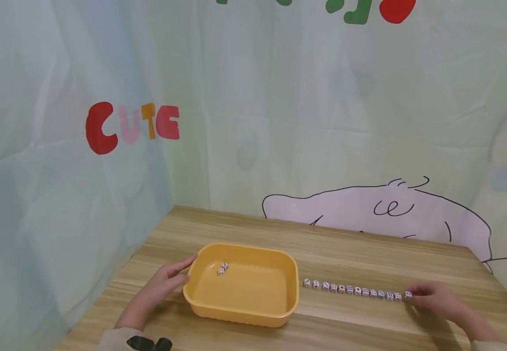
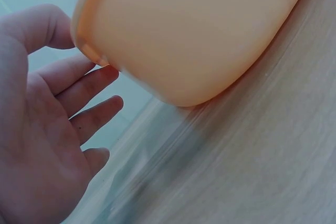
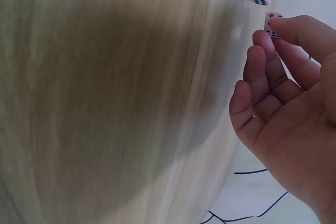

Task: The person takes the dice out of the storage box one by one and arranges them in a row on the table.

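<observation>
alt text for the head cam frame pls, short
A person's right hand pinches the end die of a row of dice on a wooden table, while the left hand rests open against a yellow tub holding two dice. A pastel curtain reading CUTE hangs behind.

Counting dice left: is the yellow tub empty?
Not empty: two dice lie in the tub, near its far left corner.

Glossy smooth plastic tub (image 1: 240, 312) on matt wood-grain table (image 1: 367, 248).
</observation>
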Available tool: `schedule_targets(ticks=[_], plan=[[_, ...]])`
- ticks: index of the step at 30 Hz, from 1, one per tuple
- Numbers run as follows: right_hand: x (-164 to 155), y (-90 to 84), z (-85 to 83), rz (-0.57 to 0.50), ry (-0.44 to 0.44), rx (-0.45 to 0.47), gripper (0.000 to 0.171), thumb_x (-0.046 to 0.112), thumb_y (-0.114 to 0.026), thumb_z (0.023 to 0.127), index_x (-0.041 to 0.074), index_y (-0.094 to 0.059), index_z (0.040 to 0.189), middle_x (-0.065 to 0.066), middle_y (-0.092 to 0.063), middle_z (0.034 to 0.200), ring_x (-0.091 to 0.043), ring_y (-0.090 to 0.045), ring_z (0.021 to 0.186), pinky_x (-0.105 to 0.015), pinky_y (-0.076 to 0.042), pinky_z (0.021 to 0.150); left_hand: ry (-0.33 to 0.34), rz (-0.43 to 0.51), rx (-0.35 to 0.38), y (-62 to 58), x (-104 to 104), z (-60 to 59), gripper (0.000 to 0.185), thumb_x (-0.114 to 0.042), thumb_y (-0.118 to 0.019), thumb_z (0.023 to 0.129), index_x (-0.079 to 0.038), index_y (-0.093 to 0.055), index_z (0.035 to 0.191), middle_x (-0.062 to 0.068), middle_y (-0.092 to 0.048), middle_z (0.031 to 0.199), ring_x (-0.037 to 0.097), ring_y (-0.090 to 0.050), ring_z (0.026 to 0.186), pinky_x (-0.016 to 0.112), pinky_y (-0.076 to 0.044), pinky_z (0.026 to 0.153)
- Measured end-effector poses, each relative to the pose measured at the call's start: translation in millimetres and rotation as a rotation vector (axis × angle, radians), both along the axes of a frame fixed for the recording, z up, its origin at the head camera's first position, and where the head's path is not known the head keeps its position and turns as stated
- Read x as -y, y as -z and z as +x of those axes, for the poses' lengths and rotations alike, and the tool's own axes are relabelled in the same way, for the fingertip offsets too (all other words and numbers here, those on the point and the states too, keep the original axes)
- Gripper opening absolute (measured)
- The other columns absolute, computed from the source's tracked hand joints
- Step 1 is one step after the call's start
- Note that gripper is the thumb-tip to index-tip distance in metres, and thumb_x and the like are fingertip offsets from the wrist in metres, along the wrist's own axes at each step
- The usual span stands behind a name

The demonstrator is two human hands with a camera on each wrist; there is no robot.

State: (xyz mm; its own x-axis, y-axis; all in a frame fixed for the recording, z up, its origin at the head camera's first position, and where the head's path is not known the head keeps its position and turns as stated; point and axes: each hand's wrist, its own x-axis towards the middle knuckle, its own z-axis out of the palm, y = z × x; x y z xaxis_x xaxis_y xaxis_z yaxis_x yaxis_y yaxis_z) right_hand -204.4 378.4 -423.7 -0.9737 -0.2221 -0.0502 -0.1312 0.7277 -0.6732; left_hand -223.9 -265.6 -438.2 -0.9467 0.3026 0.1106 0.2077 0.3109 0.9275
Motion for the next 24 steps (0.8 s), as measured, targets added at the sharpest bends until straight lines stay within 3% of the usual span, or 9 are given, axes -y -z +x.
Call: schedule_targets(ticks=[7,13,20,24], plan=[[-0.4,5.8,-2.1,-0.041,-0.047,0.026,0.028,0.006,-0.061,0.090,-0.020,-0.060,0.101,0.004,-0.063,0.082,0.003,-0.050,0.068,-0.020,-0.047,0.060,0.000,0.007,-0.006,1.0,-0.4,0.6,0.056,-0.013,-0.055,0.092,0.004,-0.040,0.143,0.018,-0.037,0.148,0.040,-0.031,0.137,0.020,-0.038,0.100],[0.9,5.7,-3.8,-0.024,-0.039,0.055,0.028,0.009,-0.061,0.090,-0.016,-0.062,0.101,0.000,-0.062,0.083,0.002,-0.049,0.067,-0.020,-0.045,0.059,-0.008,-0.013,-0.004,-0.3,-0.9,0.2,0.055,-0.013,-0.054,0.092,0.004,-0.040,0.143,0.018,-0.038,0.149,0.039,-0.031,0.138,0.043,-0.035,0.107],[-0.6,9.6,-4.3,-0.014,-0.045,0.026,0.025,0.007,-0.060,0.090,-0.016,-0.062,0.099,0.000,-0.062,0.083,0.003,-0.048,0.067,-0.019,-0.044,0.059,0.001,-0.003,0.001,0.4,-0.3,-0.2,0.056,-0.013,-0.055,0.092,0.004,-0.039,0.143,0.018,-0.036,0.149,0.040,-0.030,0.138,0.048,-0.033,0.108],[-0.5,9.9,-5.1,-0.005,-0.035,0.026,0.025,0.007,-0.061,0.090,-0.015,-0.063,0.101,-0.006,-0.064,0.087,0.004,-0.048,0.069,-0.019,-0.045,0.060,0.007,0.001,-0.001,0.2,0.1,0.2,0.056,-0.013,-0.054,0.093,0.004,-0.039,0.143,0.018,-0.036,0.149,0.040,-0.030,0.138,0.041,-0.036,0.107]])
